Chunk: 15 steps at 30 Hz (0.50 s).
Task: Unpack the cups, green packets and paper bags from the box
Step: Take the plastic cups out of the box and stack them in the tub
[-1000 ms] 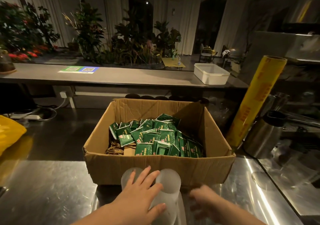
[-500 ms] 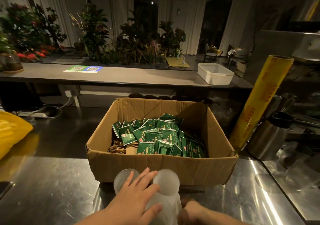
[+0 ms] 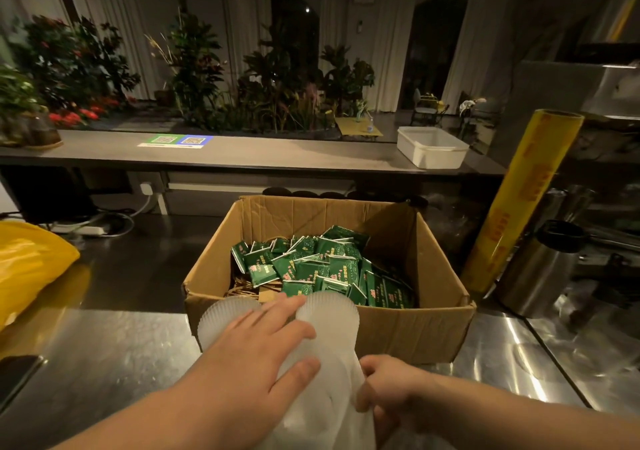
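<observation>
Pressing down on two stacks of ribbed translucent cups (image 3: 329,314), the left hand (image 3: 256,352) lies nearly flat, fingers spread across both stacks, while the right hand (image 3: 384,387) has its fingers curled tight round their near end, where a filmy wrap seems to bunch. The cups lie on the steel surface (image 3: 104,345) at six o'clock of the box (image 3: 398,332), their far ends against its front wall. Green packets (image 3: 311,262) fill the box, with paper bags (image 3: 242,283) showing beneath them towards eight o'clock. The likely trouble is slippage: a flat palm only pins the stacks, so a tug from the right hand could slide or roll one loose. Reaching in later, an elbow could catch the yellow roll (image 3: 519,200) leaning at two o'clock.
</observation>
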### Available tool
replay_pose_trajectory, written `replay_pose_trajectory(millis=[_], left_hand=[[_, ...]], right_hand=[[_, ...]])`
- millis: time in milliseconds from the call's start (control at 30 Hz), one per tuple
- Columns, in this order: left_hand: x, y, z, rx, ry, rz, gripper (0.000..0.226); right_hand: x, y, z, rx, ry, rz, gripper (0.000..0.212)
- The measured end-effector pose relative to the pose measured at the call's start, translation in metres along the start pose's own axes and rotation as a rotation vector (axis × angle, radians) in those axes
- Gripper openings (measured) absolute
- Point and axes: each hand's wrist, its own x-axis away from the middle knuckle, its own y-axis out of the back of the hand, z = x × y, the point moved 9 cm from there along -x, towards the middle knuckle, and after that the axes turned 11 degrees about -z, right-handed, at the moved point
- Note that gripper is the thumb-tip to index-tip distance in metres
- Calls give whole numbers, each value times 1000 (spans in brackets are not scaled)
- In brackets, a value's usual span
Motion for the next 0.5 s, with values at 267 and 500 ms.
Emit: replay_pose_trajectory(millis=[267,500], left_hand=[[-37,112,-30,17,-46,-157,85],[-120,183,-69,-59,-148,-175,64]], right_hand=[[57,71,85,-66,139,-130,40],[70,159,133,-200,134,-318,34]])
